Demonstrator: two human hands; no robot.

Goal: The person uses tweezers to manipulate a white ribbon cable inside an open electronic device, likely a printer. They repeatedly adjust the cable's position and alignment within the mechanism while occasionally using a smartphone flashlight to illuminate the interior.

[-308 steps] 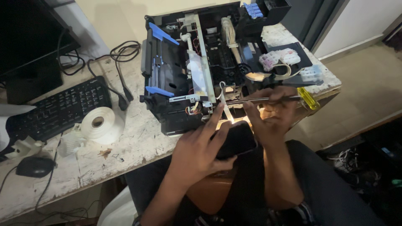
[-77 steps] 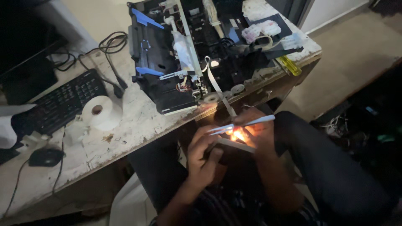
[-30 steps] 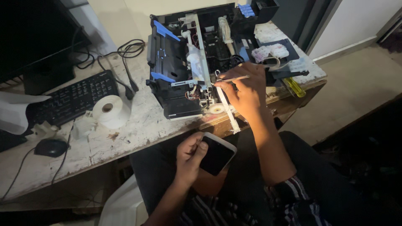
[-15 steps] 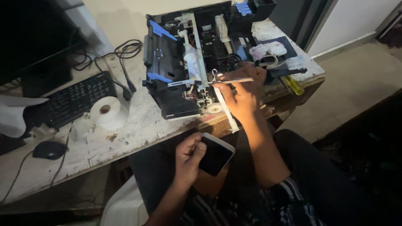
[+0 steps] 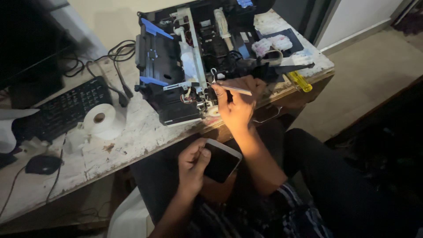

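1. Right hand (image 5: 238, 105) up on the desk now, pinching a thin white stick tool (image 5: 232, 89) and poking its tip into the front of the opened printer (image 5: 185, 66). Was down in the lap a moment ago, next to the light.
2. Left hand (image 5: 193, 165) low in the lap, wrapped around a smartphone (image 5: 221, 161), thumb on the edge. Phone light shining up onto the right wrist, not held up near the work as before.
3. Big worn desk (image 5: 132, 136) under it all, white top scratched and stained.
4. Opened printer sitting on the desk, cover off, black insides and blue plastic bits showing.
5. Black keyboard (image 5: 66, 110) off to the left, well apart from the hands.
6. White paper roll (image 5: 99, 119) just beside the keyboard.
7. Black mouse (image 5: 42, 164) near the desk's left edge.
8. Yellow-handled screwdriver (image 5: 300, 81) lying by the desk's right edge, near the right hand but not touched.
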